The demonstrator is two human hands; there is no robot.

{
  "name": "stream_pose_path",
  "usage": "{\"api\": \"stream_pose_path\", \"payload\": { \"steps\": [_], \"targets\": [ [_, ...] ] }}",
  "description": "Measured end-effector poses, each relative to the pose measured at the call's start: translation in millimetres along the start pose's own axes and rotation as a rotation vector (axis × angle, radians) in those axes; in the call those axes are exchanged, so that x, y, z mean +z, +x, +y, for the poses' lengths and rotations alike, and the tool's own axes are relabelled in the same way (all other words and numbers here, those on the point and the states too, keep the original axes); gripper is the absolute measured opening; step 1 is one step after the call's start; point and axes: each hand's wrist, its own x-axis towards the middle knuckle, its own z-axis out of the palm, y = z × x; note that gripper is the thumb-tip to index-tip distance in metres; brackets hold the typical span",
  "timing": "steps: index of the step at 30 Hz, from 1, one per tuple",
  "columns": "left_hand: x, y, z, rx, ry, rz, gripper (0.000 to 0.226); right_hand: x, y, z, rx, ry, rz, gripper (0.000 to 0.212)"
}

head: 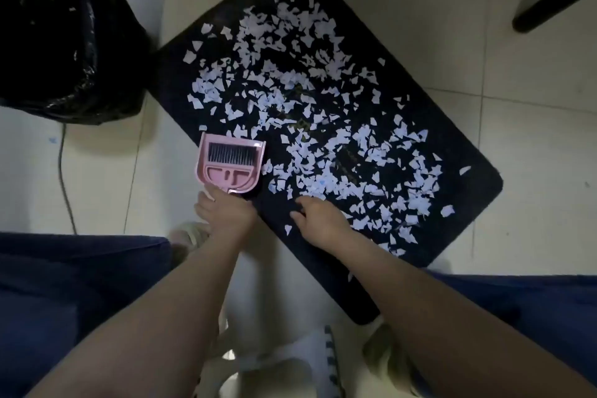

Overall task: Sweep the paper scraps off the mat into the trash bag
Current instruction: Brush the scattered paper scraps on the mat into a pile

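Pointing away lengthwise, pink dustpan [231,168] is gripped by left hand [226,212]; right hand [319,220] lies relaxed on mat [352,297].

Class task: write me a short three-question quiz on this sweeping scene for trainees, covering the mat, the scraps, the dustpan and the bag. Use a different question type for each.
1. True or false: the brush lies nested inside the pink dustpan.
2. Multiple choice: where is the black trash bag?
A. On top of the mat
B. On the floor beside the mat's left corner
C. Between the person's feet
3. Short answer: the right hand rests on the mat among the paper scraps. Which hand is at the dustpan's handle?

Key: 1 true; 2 B; 3 the left hand.
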Motion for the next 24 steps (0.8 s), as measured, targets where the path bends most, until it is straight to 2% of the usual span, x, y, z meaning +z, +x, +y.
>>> {"api": "stream_pose_path", "payload": {
  "steps": [2, 4, 7, 10, 12, 17, 21, 24],
  "targets": [
    [-0.8, 15.1, -10.7, 0.012, -0.007, 0.025, 0.086, 2.6, 7.2, -6.4, -0.007, -0.026, -0.022, 0.046],
    [-1.5, 30.1, -23.0, 0.004, -0.019, -0.075, 0.085, -1.4, 11.9, -16.5, -0.005, -0.049, -0.062, 0.047],
    [-0.1, 35.4, -36.6, -0.035, -0.045, -0.206, 0.073, -3.8, 11.0, -30.0, 0.019, -0.004, -0.046, 0.045],
    [4.7, 26.2, -45.0, -0.044, -0.099, -0.286, 0.042, -0.6, -2.6, -34.8, 0.024, -0.033, -0.05, 0.046],
    [2.9, 20.7, -38.4, -0.067, -0.28, -0.355, 0.012, -1.9, -12.5, -34.9, 0.004, -0.085, -0.065, 0.046],
    [-25.7, -11.6, -12.4, -0.119, -0.589, -0.498, 0.025, -7.3, -40.9, -36.2, 0.021, -0.081, -0.022, 0.045],
    [-48.3, -45.3, -13.8, 0.017, -0.56, -0.474, 0.019, -15.6, -69.4, -43.6, 0.049, -0.074, 0.072, 0.043],
    [-58.9, -72.1, -13.3, 0.119, -0.54, -0.448, 0.027, -21.6, -91.9, -50.7, 0.027, -0.007, 0.126, 0.042]
  ]
}}
